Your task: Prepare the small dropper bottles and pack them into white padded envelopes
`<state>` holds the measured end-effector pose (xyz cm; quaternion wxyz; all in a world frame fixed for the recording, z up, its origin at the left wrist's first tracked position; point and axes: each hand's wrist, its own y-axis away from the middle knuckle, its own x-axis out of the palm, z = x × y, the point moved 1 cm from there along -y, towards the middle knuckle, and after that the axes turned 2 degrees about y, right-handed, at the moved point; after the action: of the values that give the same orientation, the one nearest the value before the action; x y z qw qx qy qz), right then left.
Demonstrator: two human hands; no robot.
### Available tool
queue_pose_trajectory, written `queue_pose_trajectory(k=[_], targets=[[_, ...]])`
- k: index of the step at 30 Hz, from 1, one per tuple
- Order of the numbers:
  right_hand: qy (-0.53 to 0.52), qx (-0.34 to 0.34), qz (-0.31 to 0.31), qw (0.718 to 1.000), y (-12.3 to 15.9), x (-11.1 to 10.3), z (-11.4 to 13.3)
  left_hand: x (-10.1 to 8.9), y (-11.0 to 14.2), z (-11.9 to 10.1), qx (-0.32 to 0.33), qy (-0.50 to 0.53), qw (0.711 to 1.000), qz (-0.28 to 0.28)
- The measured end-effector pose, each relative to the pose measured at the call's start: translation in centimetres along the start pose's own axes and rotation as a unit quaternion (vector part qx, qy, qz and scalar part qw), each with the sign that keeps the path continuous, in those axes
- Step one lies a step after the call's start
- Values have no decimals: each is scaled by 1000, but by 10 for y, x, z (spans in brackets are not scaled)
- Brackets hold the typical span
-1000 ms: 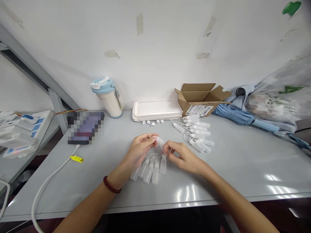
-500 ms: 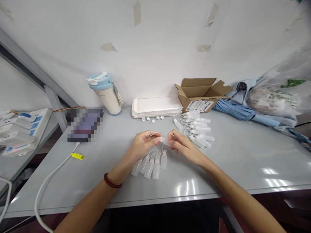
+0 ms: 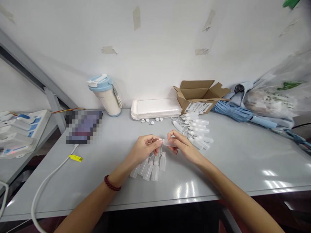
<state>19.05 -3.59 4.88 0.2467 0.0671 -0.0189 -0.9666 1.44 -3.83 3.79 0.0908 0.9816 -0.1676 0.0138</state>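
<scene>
Both hands meet over the middle of the grey table point(image 3: 243, 155). My left hand point(image 3: 143, 149) pinches the cap end of a small clear plastic bottle point(image 3: 166, 142), and my right hand point(image 3: 181, 144) grips its body, holding it level. Just below the hands a row of several small clear bottles point(image 3: 152, 166) lies on the table. A larger heap of the same bottles point(image 3: 196, 131) lies behind my right hand. Several small white caps point(image 3: 152, 120) are scattered further back.
A stack of white trays point(image 3: 155, 108) and an open cardboard box point(image 3: 199, 97) stand at the wall. A blue-lidded tumbler point(image 3: 105, 95) is at the back left, with a phone point(image 3: 82, 126) and its white cable point(image 3: 48, 181). A folded blue umbrella point(image 3: 243, 115) and plastic bags point(image 3: 279, 94) fill the right.
Both hands have lifted slightly away from the row of bottles and turned the held bottle from tilted to level; the right hand has shifted its grip onto the bottle's body.
</scene>
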Motion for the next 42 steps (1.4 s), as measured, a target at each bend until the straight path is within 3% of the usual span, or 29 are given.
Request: queue_pose_trajectory(k=[6, 12, 15, 20, 25, 32, 35, 37, 40, 42], targets=[[-42, 21, 1, 999, -1, -1, 0, -2, 1, -2, 53, -17, 998, -16], [-53, 29, -6, 998, -2, 1, -2, -4, 3, -11, -5, -68, 996, -50], [-55, 30, -3, 998, -3, 1, -3, -3, 2, -8, -18, -86, 996, -29], [-46, 28, -2, 999, -4, 0, -4, 0, 2, -3, 15, -106, 994, -11], [-51, 36, -12, 998, -5, 0, -6, 3, 5, -7, 89, -127, 987, -33], [-26, 19, 1, 999, -4, 3, -3, 3, 3, -5, 4, -97, 995, -2], [36, -5, -29, 999, -3, 4, -3, 2, 2, -3, -13, -49, 999, -3], [139, -62, -78, 985, -2, 4, -5, 2, 2, -3, -34, -14, 999, -12], [307, -199, -115, 923, -2, 4, -9, 1, 2, -4, -59, 28, 997, -27], [362, -262, -111, 888, -1, 5, -12, 1, 1, -5, -64, 40, 996, -37]])
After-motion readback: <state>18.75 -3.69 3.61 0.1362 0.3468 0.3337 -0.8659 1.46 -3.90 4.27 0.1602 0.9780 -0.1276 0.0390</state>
